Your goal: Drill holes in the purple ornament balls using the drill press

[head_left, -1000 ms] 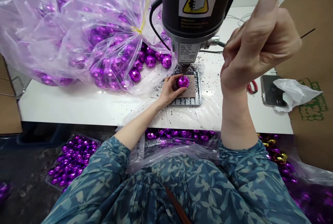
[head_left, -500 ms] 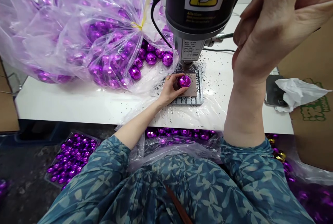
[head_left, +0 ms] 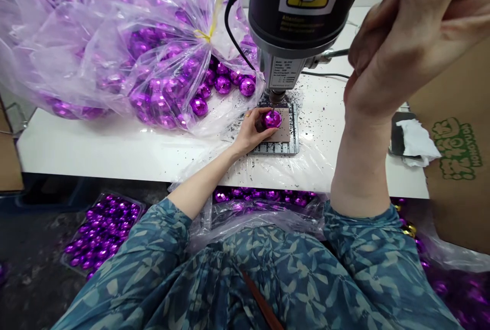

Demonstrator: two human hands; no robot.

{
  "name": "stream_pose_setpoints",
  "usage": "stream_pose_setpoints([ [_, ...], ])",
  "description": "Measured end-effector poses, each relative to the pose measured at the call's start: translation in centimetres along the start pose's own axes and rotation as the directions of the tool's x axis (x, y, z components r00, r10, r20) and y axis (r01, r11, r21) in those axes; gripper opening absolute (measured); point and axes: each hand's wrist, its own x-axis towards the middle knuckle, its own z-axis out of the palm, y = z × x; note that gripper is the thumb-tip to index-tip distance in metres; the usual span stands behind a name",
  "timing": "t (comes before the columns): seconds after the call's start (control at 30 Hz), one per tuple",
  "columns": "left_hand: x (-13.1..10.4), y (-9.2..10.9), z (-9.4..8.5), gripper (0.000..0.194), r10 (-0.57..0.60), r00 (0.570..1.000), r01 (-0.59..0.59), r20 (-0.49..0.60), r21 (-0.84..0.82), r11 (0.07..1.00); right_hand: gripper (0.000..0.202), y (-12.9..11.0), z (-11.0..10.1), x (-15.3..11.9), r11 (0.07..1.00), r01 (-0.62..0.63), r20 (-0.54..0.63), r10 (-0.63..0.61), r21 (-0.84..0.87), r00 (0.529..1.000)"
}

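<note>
My left hand [head_left: 251,131] pinches a shiny purple faceted ball [head_left: 272,119] between thumb and fingers. The ball rests on a brown square board [head_left: 282,135] lying on the grey slotted base [head_left: 293,146] of a drill press. Right above it, the chuck [head_left: 276,96] of the press points down, its bit at the ball's top. Up at the right, my right hand [head_left: 401,39] is closed round the end of the drill press lever [head_left: 339,53], most of which is hidden by the fingers. The dark drill press body [head_left: 298,28] stands between my hands.
A large clear bag [head_left: 115,64] of purple balls fills the table's left. Dark shavings lie around the base. A phone [head_left: 398,136] with a crumpled white tissue [head_left: 417,141] and a cardboard box [head_left: 455,166] are at right. A crate of balls [head_left: 103,228] sits below left.
The view has shifted slightly. The white tissue on the phone has settled lower and flatter. Both hands keep their grips, and the ball stays in place under the bit.
</note>
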Motion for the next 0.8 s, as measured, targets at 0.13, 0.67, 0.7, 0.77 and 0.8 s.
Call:
stream_pose_setpoints([
  [0.13, 0.0, -0.1, 0.0, 0.056, 0.004, 1.000, -0.004, 0.001, -0.002, 1.000, 0.042, -0.1, -0.6, -2.3, 0.989, 0.145, -0.033, -0.144, 0.013, 0.989],
  [0.67, -0.2, 0.1, 0.1, 0.059, -0.018, 1.000, 0.018, -0.005, -0.030, 0.999, 0.070, 0.1, -1.3, -4.4, 0.993, 0.083, -0.067, -0.089, -0.084, 0.994],
  [0.7, -0.2, 0.1, 0.1, 0.059, -0.018, 1.000, 0.017, -0.004, -0.041, 0.999, 0.071, 0.0, -1.5, -4.5, 0.992, 0.048, -0.026, -0.052, -0.120, 0.998],
  [0.77, -0.3, 0.2, 0.2, 0.058, -0.008, 1.000, 0.008, 0.003, -0.080, 0.997, 0.072, -0.1, -1.9, -4.8, 0.987, 0.020, 0.008, -0.019, -0.158, 1.000],
  [0.8, -0.3, 0.2, 0.2, 0.058, -0.001, 1.000, 0.002, 0.008, -0.101, 0.995, 0.072, 0.0, -2.0, -5.0, 0.987, 0.035, 0.001, -0.035, -0.159, 0.999],
])
